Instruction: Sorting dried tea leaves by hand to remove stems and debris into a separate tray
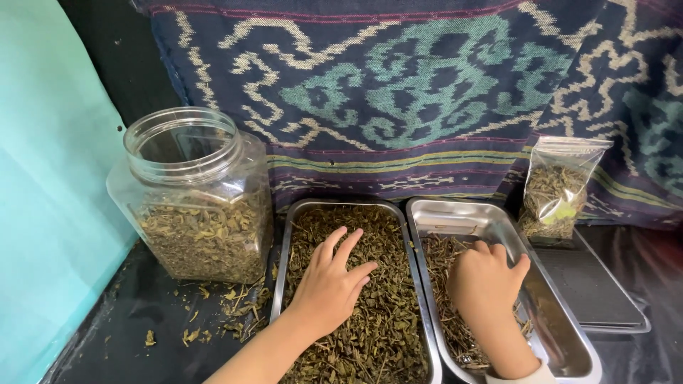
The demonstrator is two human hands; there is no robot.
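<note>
Head view: left hand (329, 284) and right hand (486, 281) inside adjoining trays (420, 235).

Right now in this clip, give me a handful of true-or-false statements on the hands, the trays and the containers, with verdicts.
1. The left hand lies palm-down on the dried leaves in the left steel tray. True.
2. The right steel tray is heaped as full as the left one. False: much of its shiny bottom shows, with leaves only along its left part.
3. The clear plastic jar has a lid screwed on. False: its mouth is open.
4. The right hand is in the right tray, fingers curled on the leaves. True.
5. The small clear bag of dried leaves lies inside the left tray. False: it stands behind the right tray against the patterned woven cloth.
</note>
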